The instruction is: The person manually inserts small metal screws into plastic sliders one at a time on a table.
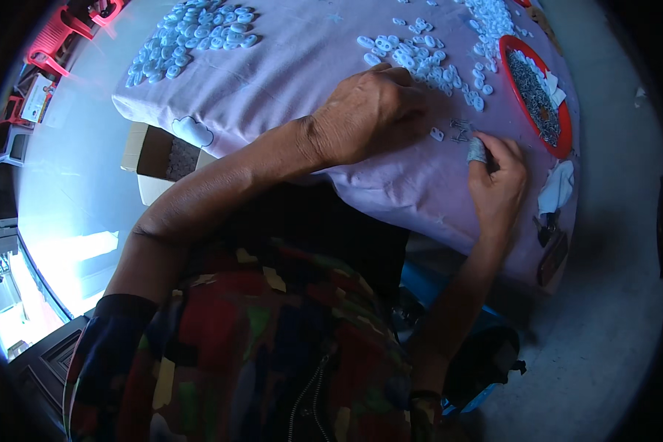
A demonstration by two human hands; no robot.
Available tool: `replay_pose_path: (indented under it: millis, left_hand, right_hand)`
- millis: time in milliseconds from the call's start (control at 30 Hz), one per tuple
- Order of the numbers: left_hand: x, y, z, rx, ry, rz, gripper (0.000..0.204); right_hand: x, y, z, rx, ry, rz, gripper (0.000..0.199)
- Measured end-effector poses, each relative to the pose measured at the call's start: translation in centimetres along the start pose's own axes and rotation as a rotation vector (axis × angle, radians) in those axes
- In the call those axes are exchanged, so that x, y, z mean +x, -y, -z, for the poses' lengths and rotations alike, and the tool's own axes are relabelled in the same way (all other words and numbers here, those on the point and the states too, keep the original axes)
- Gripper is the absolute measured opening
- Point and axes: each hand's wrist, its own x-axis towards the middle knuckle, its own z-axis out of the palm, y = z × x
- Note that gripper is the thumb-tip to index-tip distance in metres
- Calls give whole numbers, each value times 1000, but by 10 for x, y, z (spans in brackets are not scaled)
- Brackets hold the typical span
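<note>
My left hand (379, 110) is closed over the cloth, knuckles up, beside a pile of small white oval plastic pieces (420, 55). Its fingertips are hidden, so what it may hold does not show. To the right, my right hand (499, 173) has its thumb and forefinger pinched together at a few small metal screws (460, 131). The thumb wears a grey wrap (476, 151). Whatever lies in the pinch is too small to make out. A single white piece with holes (437, 134) rests between the two hands.
A red tray (502, 53) of metal screws stands at the right. More oval pieces (191, 33) are heaped far left. A white cloth (556, 188), keys (546, 230) and a phone (552, 258) lie near the right edge. An open cardboard box (146, 151) stands below the table's left side.
</note>
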Motion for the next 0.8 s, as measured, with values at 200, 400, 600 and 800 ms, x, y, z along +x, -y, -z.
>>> replay_pose_path:
  millis: [200, 400, 600, 800]
  left_hand:
    - [-3, 7, -3, -99, -24, 43, 16]
    - [1, 3, 6, -240, -12, 207, 17]
    - [1, 5, 2, -402, -46, 191, 19]
    - [1, 4, 4, -508, 5, 217, 21]
  right_hand:
    - [1, 7, -4, 79, -69, 96, 21]
    - [0, 7, -9, -10, -32, 113, 19]
    - [0, 13, -7, -84, -60, 157, 19]
    - [1, 13, -7, -56, -45, 191, 23]
